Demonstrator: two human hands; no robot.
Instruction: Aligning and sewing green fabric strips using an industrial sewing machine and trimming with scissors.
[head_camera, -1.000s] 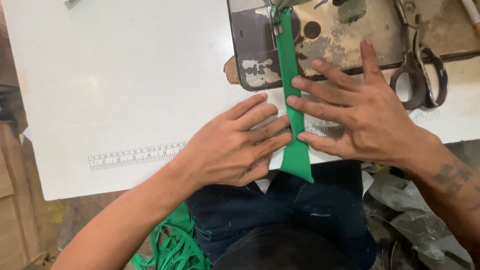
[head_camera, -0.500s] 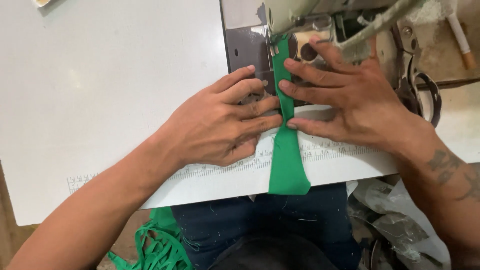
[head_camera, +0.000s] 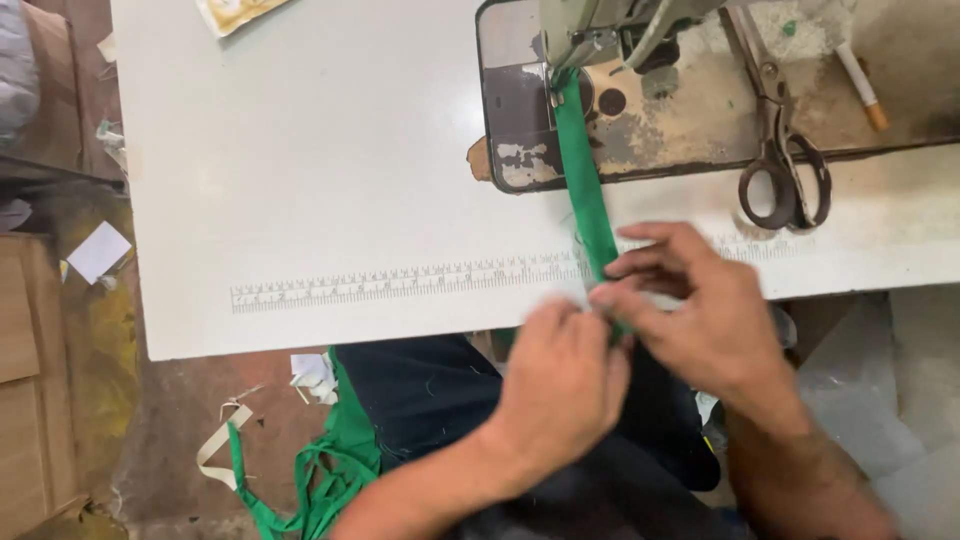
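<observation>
Hands meet at the near edge of the white tabletop (head_camera: 300, 170), both busy with a long green fabric strip (head_camera: 583, 190). The strip runs from under the sewing machine's foot (head_camera: 565, 75) at the far side straight toward the person, crossing the dark metal plate (head_camera: 520, 110) and the printed ruler (head_camera: 400, 282) that runs along the near edge. The left hand (head_camera: 562, 385) sits just off that edge, fingers curled in over the strip's lower end; the motion blur keeps me from telling how firmly it grips. The right hand (head_camera: 700, 315) lies beside it, touching it, with its fingers narrowed and the thumb and forefinger pinching the strip right where it passes over the ruler. Below the hands the strip is hidden.

Scissors (head_camera: 785, 165) with dark handles lie on the machine bed toward the far right corner, well apart from the hands, and a cigarette (head_camera: 860, 85) rests further right of them. A piece of paper (head_camera: 235, 12) pokes in at the far edge. On the floor at the person's left, a tangle of green fabric strips (head_camera: 330, 475) lies by the dark trousers (head_camera: 430, 400), with scraps of white paper (head_camera: 98, 250) scattered nearby.
</observation>
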